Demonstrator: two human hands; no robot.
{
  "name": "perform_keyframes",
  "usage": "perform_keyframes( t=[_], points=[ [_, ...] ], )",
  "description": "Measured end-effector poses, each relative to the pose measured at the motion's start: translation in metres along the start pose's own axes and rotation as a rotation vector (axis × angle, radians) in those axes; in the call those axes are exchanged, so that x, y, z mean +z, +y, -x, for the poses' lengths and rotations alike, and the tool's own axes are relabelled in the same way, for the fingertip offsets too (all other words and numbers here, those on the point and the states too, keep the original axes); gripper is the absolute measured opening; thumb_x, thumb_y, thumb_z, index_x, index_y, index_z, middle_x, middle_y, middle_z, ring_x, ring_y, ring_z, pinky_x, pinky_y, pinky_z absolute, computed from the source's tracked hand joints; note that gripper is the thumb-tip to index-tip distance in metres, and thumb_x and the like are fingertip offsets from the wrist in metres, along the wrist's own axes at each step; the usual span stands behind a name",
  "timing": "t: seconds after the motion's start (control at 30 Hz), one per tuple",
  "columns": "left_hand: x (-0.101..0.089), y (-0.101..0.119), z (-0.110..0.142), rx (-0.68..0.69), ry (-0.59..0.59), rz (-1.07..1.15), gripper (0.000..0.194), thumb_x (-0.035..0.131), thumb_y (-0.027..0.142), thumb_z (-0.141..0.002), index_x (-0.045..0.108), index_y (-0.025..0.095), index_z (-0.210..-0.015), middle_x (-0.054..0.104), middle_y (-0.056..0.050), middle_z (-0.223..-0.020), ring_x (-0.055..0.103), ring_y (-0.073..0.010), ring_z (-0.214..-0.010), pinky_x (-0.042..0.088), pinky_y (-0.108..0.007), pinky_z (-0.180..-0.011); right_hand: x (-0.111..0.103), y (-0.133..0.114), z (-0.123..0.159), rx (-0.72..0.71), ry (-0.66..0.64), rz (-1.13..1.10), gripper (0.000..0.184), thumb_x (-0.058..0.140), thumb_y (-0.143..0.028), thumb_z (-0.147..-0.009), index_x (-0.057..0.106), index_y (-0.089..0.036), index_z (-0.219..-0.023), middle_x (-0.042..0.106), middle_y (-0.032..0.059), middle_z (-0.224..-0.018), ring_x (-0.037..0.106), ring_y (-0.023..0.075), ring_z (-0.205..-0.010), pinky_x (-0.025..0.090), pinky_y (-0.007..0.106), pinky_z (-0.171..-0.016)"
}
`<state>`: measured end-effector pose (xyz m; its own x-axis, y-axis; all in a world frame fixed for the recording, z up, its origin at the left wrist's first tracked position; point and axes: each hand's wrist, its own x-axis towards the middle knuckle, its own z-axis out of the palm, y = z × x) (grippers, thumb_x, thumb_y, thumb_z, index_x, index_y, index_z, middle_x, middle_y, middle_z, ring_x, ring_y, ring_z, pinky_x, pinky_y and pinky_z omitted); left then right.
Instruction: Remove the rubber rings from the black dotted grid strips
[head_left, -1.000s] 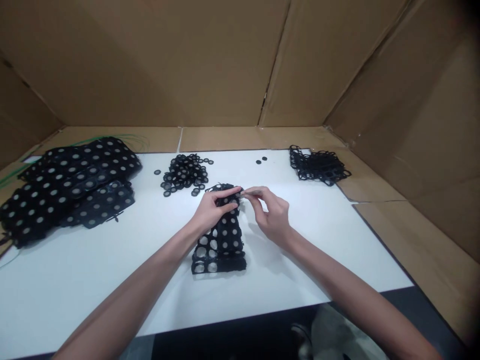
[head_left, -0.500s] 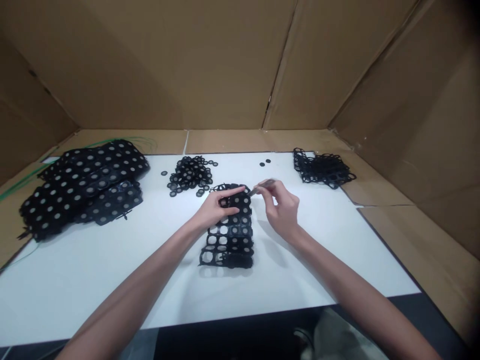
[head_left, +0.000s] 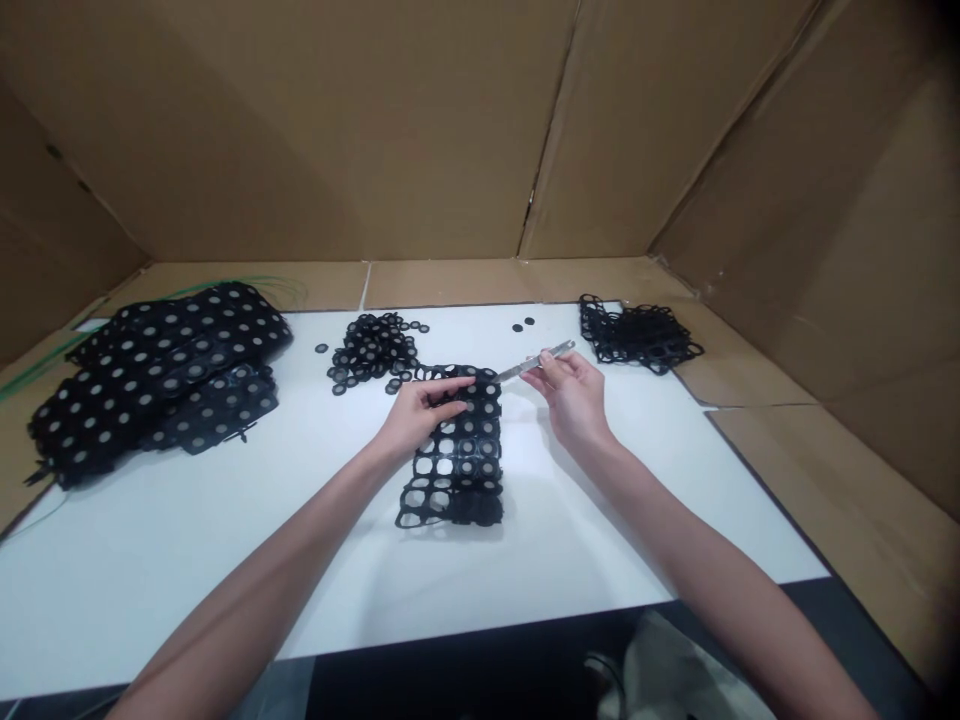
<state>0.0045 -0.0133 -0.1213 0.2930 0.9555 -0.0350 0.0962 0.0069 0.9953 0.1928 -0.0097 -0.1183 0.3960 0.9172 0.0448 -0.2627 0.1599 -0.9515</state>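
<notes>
A black sheet [head_left: 480,428] with rows of round cells stands in the middle of the white table; its right columns hold grey-centred rings, while the left cells are open holes. My left hand [head_left: 415,412] grips the sheet near its top, index finger and thumb stretched across it. In my right hand [head_left: 576,395] is a slim silver metal tool [head_left: 534,362], pinched between thumb and fingers. Its tip points at the sheet's upper right edge, at or very close to it. Whether the tool is tweezers or a blade is not clear.
Behind my left hand lies a pile of loose black rings [head_left: 373,345]. Larger dotted black sheets [head_left: 161,370] are heaped at the left, beside green strands [head_left: 34,375]. Emptied black lattice [head_left: 641,338] sits at the back right. Two small discs [head_left: 517,328] lie nearby. Cardboard walls [head_left: 315,130] enclose the table.
The silver tool has swung so more of its length shows, and my right hand has shifted slightly right. My left hand's fingers have slid a little left on the sheet.
</notes>
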Motion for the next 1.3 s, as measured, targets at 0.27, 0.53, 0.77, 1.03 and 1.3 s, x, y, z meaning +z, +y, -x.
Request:
perform_keyframes(
  t=[0.27, 0.53, 0.77, 1.03, 1.3],
  points=[
    [0.001, -0.006, -0.001, -0.059, 0.022, 0.072, 0.033, 0.064, 0.032, -0.063, 0.068, 0.018, -0.092, 0.068, -0.006, -0.084, 0.060, -0.0182, -0.075, 0.047, -0.032, -0.069, -0.028, 0.005, -0.029, -0.195, 0.175, -0.047, 0.024, 0.061, -0.028, -0.071, 0.040, -0.018, -0.064, 0.053, -0.0058, -0.059, 0.059, 0.0076, -0.055, 0.055, 0.032, -0.068],
    [0.003, 0.001, 0.002, 0.010, 0.065, -0.044, 0.039, 0.070, 0.034, -0.056, 0.067, 0.019, -0.092, 0.067, -0.005, -0.094, 0.061, -0.0201, -0.081, 0.046, -0.034, -0.076, 0.010, -0.014, 0.029, -0.555, -0.113, 0.264, 0.006, 0.051, -0.025, -0.080, 0.051, -0.020, -0.082, 0.060, -0.0003, -0.078, 0.061, 0.0105, -0.071, 0.054, 0.028, -0.070],
    [0.005, 0.002, 0.002, 0.070, 0.006, -0.131, 0.037, 0.066, 0.029, -0.061, 0.066, 0.021, -0.098, 0.065, -0.004, -0.103, 0.057, -0.0224, -0.096, 0.042, -0.035, -0.086, 0.009, -0.006, 0.040, -0.685, -0.332, 0.467, 0.007, 0.047, -0.017, -0.081, 0.052, -0.020, -0.086, 0.061, 0.0026, -0.084, 0.061, 0.0131, -0.077, 0.054, 0.029, -0.070],
    [0.005, 0.000, 0.002, 0.077, -0.024, -0.154, 0.040, 0.064, 0.027, -0.065, 0.063, 0.022, -0.104, 0.067, -0.003, -0.097, 0.057, -0.0223, -0.093, 0.043, -0.035, -0.081, 0.011, -0.009, 0.039, -0.665, -0.313, 0.426, 0.005, 0.047, -0.017, -0.081, 0.052, -0.019, -0.083, 0.060, 0.0016, -0.081, 0.060, 0.0117, -0.072, 0.054, 0.028, -0.068],
    [0.004, -0.001, 0.001, 0.062, -0.029, -0.196, 0.043, 0.065, 0.028, -0.064, 0.061, 0.023, -0.107, 0.068, -0.002, -0.085, 0.058, -0.0169, -0.068, 0.044, -0.031, -0.065, 0.011, -0.007, 0.038, -0.657, -0.316, 0.432, 0.005, 0.048, -0.017, -0.081, 0.052, -0.019, -0.083, 0.059, 0.0015, -0.081, 0.060, 0.0119, -0.073, 0.054, 0.027, -0.068]
  ],
)
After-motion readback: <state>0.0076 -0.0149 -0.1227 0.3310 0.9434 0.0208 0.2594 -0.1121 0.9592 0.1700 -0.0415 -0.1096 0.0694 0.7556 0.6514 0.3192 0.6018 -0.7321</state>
